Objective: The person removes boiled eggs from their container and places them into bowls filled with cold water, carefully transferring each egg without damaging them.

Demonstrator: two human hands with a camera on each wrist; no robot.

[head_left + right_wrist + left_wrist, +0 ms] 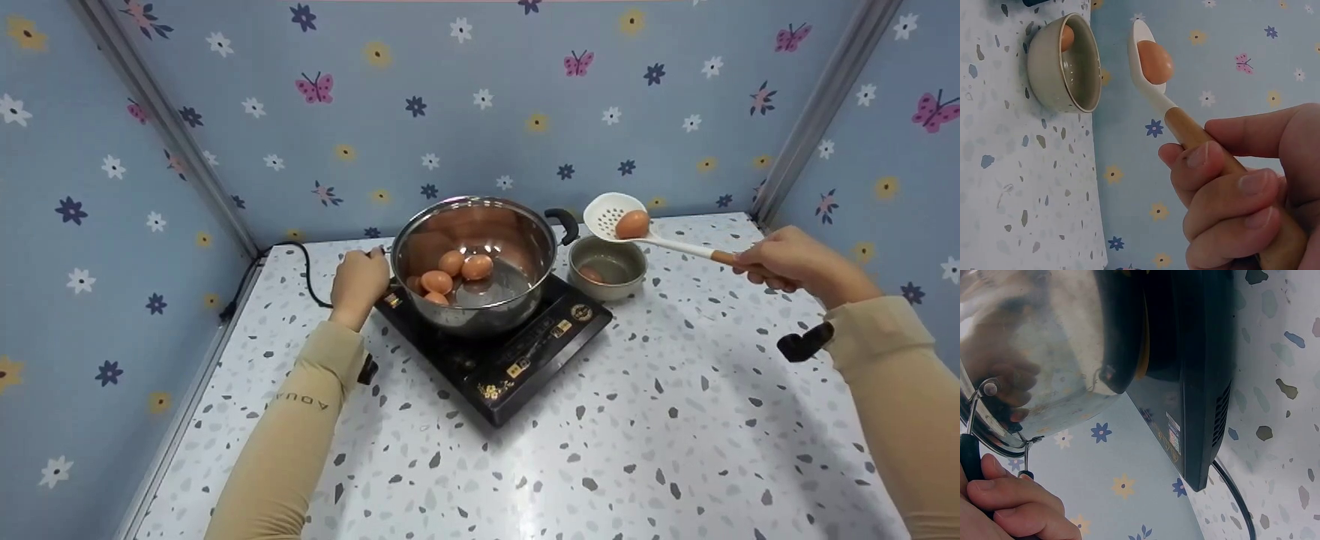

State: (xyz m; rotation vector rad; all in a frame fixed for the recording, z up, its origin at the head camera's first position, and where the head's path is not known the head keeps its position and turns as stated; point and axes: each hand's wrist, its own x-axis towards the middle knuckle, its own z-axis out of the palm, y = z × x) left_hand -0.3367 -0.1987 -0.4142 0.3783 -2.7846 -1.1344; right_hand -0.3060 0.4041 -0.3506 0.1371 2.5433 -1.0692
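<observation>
My right hand [795, 262] grips the wooden handle of a white slotted spoon [604, 212], and one brown egg [633, 224] rests in its bowl. The spoon is raised above a grey-green bowl [607, 289], where another brown egg [590, 274] lies. At the left, my left hand [360, 283] holds the side handle of a steel pot [480, 320]; in the left wrist view the fingers [1022, 495] curl round that black handle. Several brown eggs [451, 262] sit inside the pot, mostly toward its left side.
Under the pot is a black induction cooker [495, 401], its cord [307, 274] running off to the left. The pot's other black handle [562, 225] sticks out near the bowl. A speckled white tabletop [600, 465] meets flowered walls [480, 135] at the back and sides.
</observation>
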